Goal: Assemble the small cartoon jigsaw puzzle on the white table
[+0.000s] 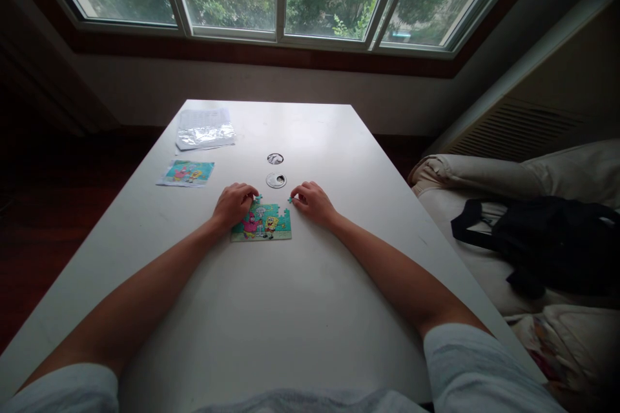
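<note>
A partly assembled cartoon jigsaw puzzle lies on the white table, with a pink figure and a yellow figure on a teal ground. Its upper edge is uneven, with a gap toward the upper right. My left hand rests over the puzzle's upper left corner and hides it, fingertips closed at a small teal puzzle piece. To the right of the puzzle, my right hand pinches another teal piece just above the upper right corner, apart from the assembled part.
Two round flat discs with dark and light patterns lie beyond the puzzle. A matching picture sheet and a shiny clear plastic packet with papers lie at the left. A sofa with a dark bag stands right of the table.
</note>
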Demonstrator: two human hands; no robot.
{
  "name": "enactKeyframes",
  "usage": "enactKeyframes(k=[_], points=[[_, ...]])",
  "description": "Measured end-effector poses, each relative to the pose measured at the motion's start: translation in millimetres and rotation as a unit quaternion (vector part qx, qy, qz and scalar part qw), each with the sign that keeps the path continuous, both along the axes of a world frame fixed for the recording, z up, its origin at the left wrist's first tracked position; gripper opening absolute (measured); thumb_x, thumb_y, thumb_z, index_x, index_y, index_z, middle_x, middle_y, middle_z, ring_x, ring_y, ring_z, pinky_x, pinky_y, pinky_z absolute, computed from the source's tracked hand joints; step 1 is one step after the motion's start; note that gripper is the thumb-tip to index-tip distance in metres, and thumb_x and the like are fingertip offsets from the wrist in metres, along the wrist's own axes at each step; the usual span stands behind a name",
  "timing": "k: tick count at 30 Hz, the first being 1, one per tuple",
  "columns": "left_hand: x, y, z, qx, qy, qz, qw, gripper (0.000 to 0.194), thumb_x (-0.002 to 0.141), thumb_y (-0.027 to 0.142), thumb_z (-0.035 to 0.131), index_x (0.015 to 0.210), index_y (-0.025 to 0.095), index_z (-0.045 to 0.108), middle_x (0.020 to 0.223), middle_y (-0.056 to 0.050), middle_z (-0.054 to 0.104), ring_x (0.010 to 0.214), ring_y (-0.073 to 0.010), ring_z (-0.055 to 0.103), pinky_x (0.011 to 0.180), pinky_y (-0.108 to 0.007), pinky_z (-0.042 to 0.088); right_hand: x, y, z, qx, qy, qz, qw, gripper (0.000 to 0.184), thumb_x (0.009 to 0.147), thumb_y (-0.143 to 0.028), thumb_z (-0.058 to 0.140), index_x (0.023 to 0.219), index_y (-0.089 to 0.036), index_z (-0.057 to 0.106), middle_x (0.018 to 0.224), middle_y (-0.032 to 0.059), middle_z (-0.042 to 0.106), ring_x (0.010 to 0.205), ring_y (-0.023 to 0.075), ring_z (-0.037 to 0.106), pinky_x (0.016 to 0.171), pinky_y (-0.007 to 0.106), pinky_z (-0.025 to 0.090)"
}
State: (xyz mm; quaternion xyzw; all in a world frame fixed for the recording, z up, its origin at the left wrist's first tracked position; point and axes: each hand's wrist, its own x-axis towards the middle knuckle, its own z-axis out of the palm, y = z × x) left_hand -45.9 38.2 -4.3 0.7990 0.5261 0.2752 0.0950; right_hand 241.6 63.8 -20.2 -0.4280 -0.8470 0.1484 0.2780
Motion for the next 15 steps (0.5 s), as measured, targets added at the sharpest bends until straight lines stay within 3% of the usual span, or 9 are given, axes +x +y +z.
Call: enactKeyframes(k=[15], points=[[0.8, -0.3, -0.2, -0.011, 0.009, -0.046, 0.999, 0.026, 0.09, 0.02, 0.05, 0.098, 0.025, 0.074, 0.091, -0.004, 0.071, 0.09, -0.0233, 0.061, 0.082, -0.039, 0.05, 0.6, 0.5, 2.5, -0.008, 0.002, 0.01, 1.0, 0.009, 0.089, -0.019, 0.065, 0.094, -0.023, 0.07, 0.081, 0.0026, 0.059, 0.084, 0.0209, 0.05, 0.08, 0.034, 0.039]])
